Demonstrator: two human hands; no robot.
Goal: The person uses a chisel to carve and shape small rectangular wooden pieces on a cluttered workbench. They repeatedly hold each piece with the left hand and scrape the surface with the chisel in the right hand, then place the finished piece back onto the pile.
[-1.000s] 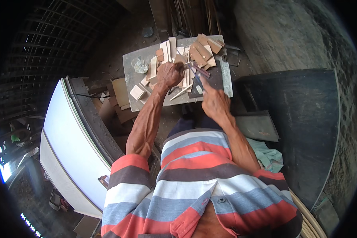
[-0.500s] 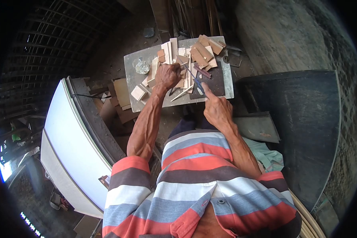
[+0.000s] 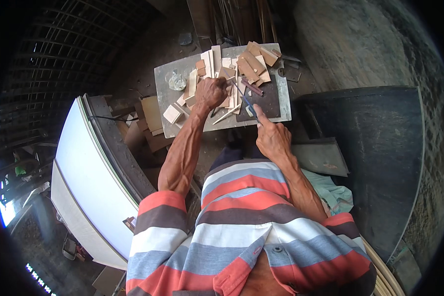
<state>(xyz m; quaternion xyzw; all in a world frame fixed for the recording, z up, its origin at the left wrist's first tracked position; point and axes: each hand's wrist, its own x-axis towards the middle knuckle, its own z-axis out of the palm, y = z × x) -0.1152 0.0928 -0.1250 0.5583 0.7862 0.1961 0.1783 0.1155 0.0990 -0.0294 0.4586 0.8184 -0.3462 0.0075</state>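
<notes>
My left hand (image 3: 213,92) is closed over the wood pieces at the middle of the small table (image 3: 170,129). Whatever lies inside its fingers is hidden. From the near side, my right hand (image 3: 273,139) grips a long thin tool with a blue part (image 3: 247,100), index finger stretched along it. The tool slants up and left, its far end passing close to my left fingers; its exact kind is unclear. Light and brown wood offcuts (image 3: 250,65) lie around both hands. A narrow wood strip (image 3: 227,114) rests between them, near a dark flat panel (image 3: 269,106).
A glass jar (image 3: 176,82) stands at the table's left, beside a small wood block (image 3: 172,114). Large white boards (image 3: 91,182) lean on my left. A big dark panel (image 3: 365,163) stands on the right before a rough wall (image 3: 360,44). Green cloth (image 3: 330,190) lies by my right forearm.
My right hand has shifted slightly right and toward me, and the tool in it has turned, its blue part now looking narrower. My left hand has barely moved.
</notes>
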